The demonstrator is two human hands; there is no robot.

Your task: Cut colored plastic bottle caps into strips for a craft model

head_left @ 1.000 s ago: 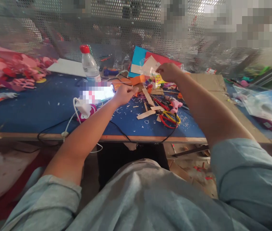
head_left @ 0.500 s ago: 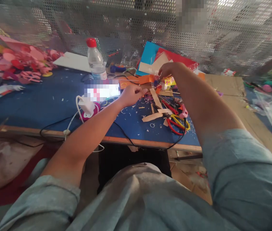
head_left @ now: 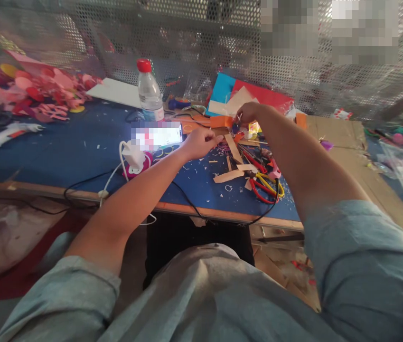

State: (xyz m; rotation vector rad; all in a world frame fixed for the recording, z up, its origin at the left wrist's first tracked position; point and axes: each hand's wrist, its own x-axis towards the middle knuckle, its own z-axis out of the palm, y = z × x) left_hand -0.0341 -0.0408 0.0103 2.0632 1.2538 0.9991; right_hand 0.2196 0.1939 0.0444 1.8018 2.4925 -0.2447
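My left hand (head_left: pixel 201 143) hovers over the middle of the blue table, thumb and fingers pinched together. Whatever they hold, if anything, is too small to make out. To its right, my right hand (head_left: pixel 249 113) reaches down with bent fingers closed at a small dark blue item (head_left: pixel 236 127) that I cannot name. An orange strip (head_left: pixel 221 121) lies just left of those fingertips. Beige strips (head_left: pixel 234 149) and thin shreds are scattered below the hands. Beside them lie pliers with red handles (head_left: pixel 262 194), a yellow-handled tool (head_left: pixel 270 184) and a pink tool (head_left: pixel 275 169) with a black cord.
A lit phone (head_left: pixel 164 135) lies left of my hands, behind a white charger (head_left: pixel 133 156) in a magenta socket. A red-capped bottle (head_left: pixel 150 97) stands behind. Pink and red cut pieces (head_left: pixel 44 90) pile up at left. Cardboard (head_left: pixel 343 142) covers the right side; cables cross the front edge.
The view has shifted slightly, so the table's things appear a little further right and lower. Both hands stay over the same spot, with the right fingers now closer around the dark blue item.
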